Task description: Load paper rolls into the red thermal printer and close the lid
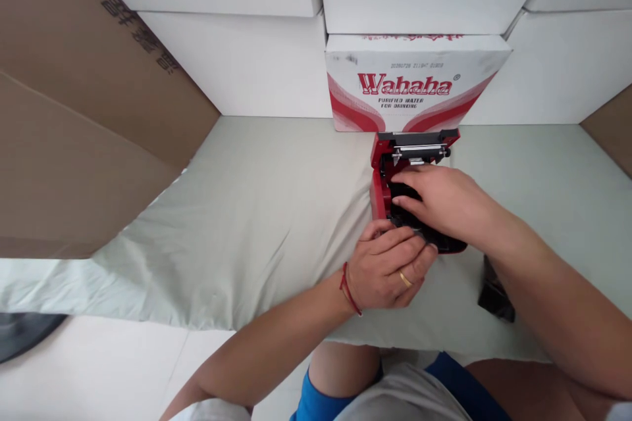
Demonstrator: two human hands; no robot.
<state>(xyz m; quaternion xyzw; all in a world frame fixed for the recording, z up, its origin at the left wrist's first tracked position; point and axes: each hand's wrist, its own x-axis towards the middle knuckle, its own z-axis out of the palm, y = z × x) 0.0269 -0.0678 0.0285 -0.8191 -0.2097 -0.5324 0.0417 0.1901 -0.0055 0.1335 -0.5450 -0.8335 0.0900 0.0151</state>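
Observation:
A small red and black printer (380, 194) stands on the cloth with its lid (419, 139) tipped up and back, showing a roller along the lid's edge. My left hand (390, 266), with a ring and a red string bracelet, is closed on the printer's front edge, its fingers curled over the rim. My right hand (444, 197) reaches into the dark inner bay from the right. Its thumb and forefinger point left and stand apart, with nothing visible between them; the other fingers are partly hidden.
A black, shiny block-like object (495, 293) lies near my right forearm. Behind the printer stands a Wahaha water carton (405, 89), with white boxes (237, 66) stacked around it. A brown cardboard box (89, 145) fills the left. A pale green cloth (257, 197) covers the table.

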